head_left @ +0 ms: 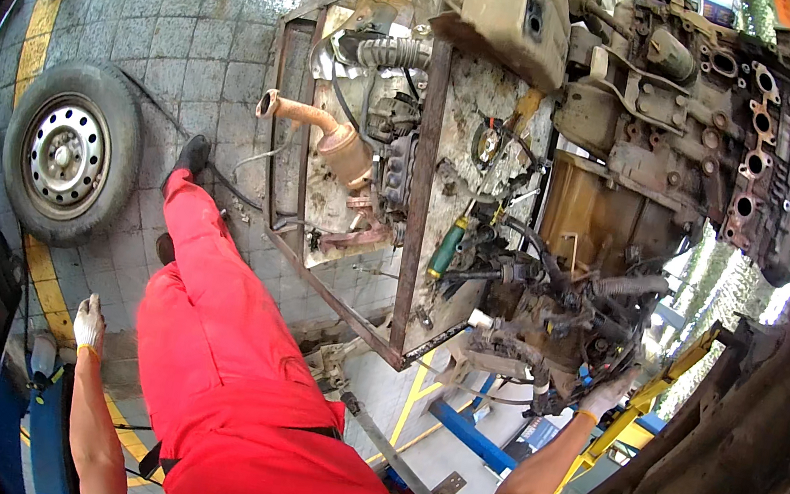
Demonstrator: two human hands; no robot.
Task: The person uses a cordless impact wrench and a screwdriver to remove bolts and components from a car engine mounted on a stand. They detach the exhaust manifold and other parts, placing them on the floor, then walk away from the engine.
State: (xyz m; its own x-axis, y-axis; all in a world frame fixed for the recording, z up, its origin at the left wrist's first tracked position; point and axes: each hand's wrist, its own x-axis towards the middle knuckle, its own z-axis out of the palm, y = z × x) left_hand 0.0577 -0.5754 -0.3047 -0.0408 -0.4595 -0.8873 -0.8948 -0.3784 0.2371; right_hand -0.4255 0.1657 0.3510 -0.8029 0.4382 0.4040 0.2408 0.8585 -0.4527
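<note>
1. My right hand [609, 393], in a white work glove with an orange cuff, reaches up to the lower end of the engine assembly [627, 179] and touches the dirty cluster of hoses and wiring [561, 321] there. The fingers curl against these parts; I cannot tell whether they are clamped on one of them.
2. My left hand [88, 322], gloved the same way, is well apart from the right hand. It rests low at my left side, on or just above a blue lift arm [47, 421]. I cannot tell whether it grips anything.
3. The engine assembly sits on a rusty steel frame stand [422, 180], with its cylinder head face [766, 158] and port openings toward the right.
4. A green-handled screwdriver [446, 247] lies on the stand's stained plate, just beside the hose cluster.
5. A rusty exhaust pipe section [325, 131] and a corrugated grey hose [392, 52] lie in the open left bay of the frame.
6. A wheel with a steel rim [70, 151] lies flat on the tiled floor [177, 4], near a yellow floor line [50, 6].
7. I wear red overalls [227, 365]; one black shoe [192, 154] points toward the frame.
8. A yellow lift arm [670, 372] runs just beside my right hand.
</note>
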